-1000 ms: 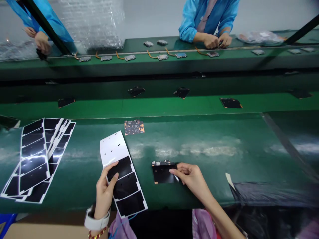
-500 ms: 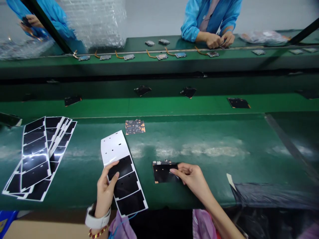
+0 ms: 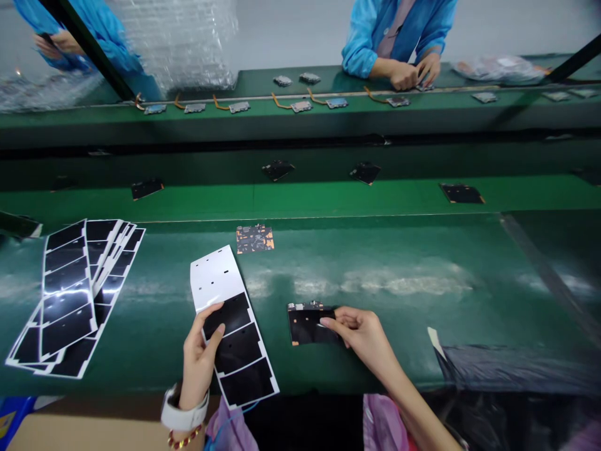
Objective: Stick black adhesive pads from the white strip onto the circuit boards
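Circuit board (image 3: 310, 329): close to the near edge of the green desk (image 3: 399, 250), black film over most of its face, connectors bare along its far side; whether it is lifted cannot be told
Right hand (image 3: 359, 329): grip closed on the board's right end, thumb on the film, other fingers partly hidden
Label sheet (image 3: 241, 347): left of the board and apart from it, slanted, its near end reaching past the desk's near edge; white at the far end, three black labels below
Left hand (image 3: 200, 351): grip closed on the sheet's left side, thumb and one fingertip on its face
Second board (image 3: 255, 239): toward the desk's far edge, orange patches showing
Spare sheets (image 3: 66, 294): fanned, overlapping, at the desk's left
Bright green strip (image 3: 338, 199): beyond the desk's far edge, dark boards (image 3: 462, 193) on and near it
Co-workers: two, blue-sleeved, behind a row of small modules (image 3: 240, 108) with orange ribbons
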A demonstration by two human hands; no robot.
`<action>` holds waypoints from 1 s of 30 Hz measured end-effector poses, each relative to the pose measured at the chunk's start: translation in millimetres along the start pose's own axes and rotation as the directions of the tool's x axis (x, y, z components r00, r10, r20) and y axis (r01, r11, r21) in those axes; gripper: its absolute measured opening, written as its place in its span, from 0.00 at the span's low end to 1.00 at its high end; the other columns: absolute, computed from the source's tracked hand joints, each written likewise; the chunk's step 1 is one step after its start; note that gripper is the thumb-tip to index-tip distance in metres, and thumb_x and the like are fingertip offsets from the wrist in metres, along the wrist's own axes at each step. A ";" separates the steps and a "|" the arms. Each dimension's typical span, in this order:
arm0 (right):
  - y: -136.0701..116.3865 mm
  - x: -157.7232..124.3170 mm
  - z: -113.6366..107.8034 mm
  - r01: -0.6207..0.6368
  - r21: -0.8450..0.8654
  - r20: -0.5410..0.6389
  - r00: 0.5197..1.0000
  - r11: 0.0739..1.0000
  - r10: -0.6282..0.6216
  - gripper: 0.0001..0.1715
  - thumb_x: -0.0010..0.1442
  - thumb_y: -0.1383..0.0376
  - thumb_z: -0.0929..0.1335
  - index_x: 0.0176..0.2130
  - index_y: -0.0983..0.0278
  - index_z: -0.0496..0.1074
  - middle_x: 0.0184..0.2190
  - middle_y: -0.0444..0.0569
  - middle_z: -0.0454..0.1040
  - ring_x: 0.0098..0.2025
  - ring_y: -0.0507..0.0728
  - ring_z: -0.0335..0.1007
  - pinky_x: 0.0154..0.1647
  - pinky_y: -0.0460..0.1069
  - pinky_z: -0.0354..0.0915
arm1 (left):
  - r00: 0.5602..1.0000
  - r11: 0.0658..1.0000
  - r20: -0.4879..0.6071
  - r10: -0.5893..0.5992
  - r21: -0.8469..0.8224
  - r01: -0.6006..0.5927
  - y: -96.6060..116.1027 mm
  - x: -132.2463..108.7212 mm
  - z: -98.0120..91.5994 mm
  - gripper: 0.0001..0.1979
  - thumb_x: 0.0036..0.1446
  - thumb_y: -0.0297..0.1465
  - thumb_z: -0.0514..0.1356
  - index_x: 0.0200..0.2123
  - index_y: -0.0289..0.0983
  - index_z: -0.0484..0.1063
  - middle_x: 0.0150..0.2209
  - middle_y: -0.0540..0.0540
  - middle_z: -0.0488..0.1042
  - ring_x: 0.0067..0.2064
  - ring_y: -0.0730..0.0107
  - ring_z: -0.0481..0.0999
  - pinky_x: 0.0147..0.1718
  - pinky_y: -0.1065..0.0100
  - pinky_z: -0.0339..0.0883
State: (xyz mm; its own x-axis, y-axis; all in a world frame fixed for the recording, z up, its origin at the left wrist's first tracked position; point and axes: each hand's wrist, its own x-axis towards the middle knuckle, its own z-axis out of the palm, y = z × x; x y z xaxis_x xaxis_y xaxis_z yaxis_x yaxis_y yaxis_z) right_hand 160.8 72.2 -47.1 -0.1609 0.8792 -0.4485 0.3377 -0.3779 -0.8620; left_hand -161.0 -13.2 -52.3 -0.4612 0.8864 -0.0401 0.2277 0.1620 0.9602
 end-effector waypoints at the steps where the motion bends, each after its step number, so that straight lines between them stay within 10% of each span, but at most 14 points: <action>1: -0.8 0.0 0.3 0.000 -0.013 -0.005 1.000 1.000 0.000 0.35 0.49 0.35 0.73 0.22 0.62 0.65 0.16 0.39 0.59 0.17 0.49 0.54 0.21 0.46 0.52 | 1.000 1.000 0.001 0.000 0.001 0.000 0.0 -0.1 -0.1 0.16 0.62 0.38 0.66 0.52 0.45 0.76 0.57 0.49 0.76 0.64 0.58 0.68 0.65 0.61 0.56; 8: -2.3 -1.5 5.2 0.121 -0.333 -0.073 0.985 0.935 -0.153 0.36 0.57 0.33 0.67 0.23 0.59 0.62 0.15 0.41 0.63 0.17 0.52 0.60 0.23 0.48 0.56 | 1.000 1.000 0.004 0.003 0.011 -0.003 -1.7 2.1 0.7 0.16 0.62 0.38 0.66 0.52 0.45 0.75 0.57 0.49 0.75 0.64 0.57 0.68 0.66 0.60 0.55; 14: -26.2 -3.2 15.1 0.127 -0.862 -0.005 0.966 0.490 -0.260 0.21 0.65 0.47 0.71 0.34 0.61 0.70 0.20 0.49 0.76 0.22 0.61 0.77 0.22 0.48 0.53 | 1.000 1.000 0.004 0.000 0.024 0.000 -3.2 2.6 0.0 0.17 0.62 0.40 0.66 0.53 0.46 0.75 0.57 0.49 0.75 0.65 0.57 0.67 0.67 0.59 0.53; 19: -38.4 -10.0 18.0 0.058 -0.965 -0.022 0.954 0.254 -0.300 0.30 0.57 0.42 0.75 0.41 0.63 0.72 0.24 0.53 0.79 0.24 0.63 0.79 0.18 0.47 0.49 | 1.000 1.000 -0.004 -0.021 0.022 0.021 -4.7 4.3 -1.6 0.19 0.60 0.42 0.66 0.53 0.45 0.75 0.58 0.48 0.74 0.65 0.52 0.66 0.69 0.54 0.50; 26: -29.8 -1.9 -11.9 -0.057 -0.972 -0.149 0.897 0.227 -0.415 0.50 0.45 0.30 0.73 0.44 0.71 0.74 0.21 0.56 0.76 0.24 0.68 0.77 0.20 0.52 0.63 | 0.998 0.998 -0.003 -0.055 0.026 0.055 -5.0 5.2 0.1 0.20 0.58 0.45 0.67 0.52 0.46 0.76 0.59 0.47 0.74 0.66 0.48 0.65 0.70 0.49 0.46; 30: -9.4 -23.3 -18.3 0.410 -0.902 0.232 0.725 0.136 -0.648 0.39 0.62 0.41 0.70 0.57 0.69 0.73 0.50 0.66 0.80 0.52 0.72 0.77 0.51 0.62 0.73 | 0.996 0.996 -0.014 -0.087 0.013 0.087 -7.5 6.4 -1.4 0.22 0.57 0.47 0.67 0.52 0.46 0.76 0.59 0.46 0.75 0.65 0.46 0.66 0.69 0.45 0.46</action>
State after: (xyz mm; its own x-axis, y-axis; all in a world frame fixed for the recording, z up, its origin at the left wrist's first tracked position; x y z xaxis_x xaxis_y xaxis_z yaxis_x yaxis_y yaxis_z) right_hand 178.4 60.5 -24.2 -0.5508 0.8153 0.1784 0.8164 0.5707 -0.0877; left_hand -166.8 -9.4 -59.3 -0.4913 0.8628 -0.1192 0.1976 0.2437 0.9495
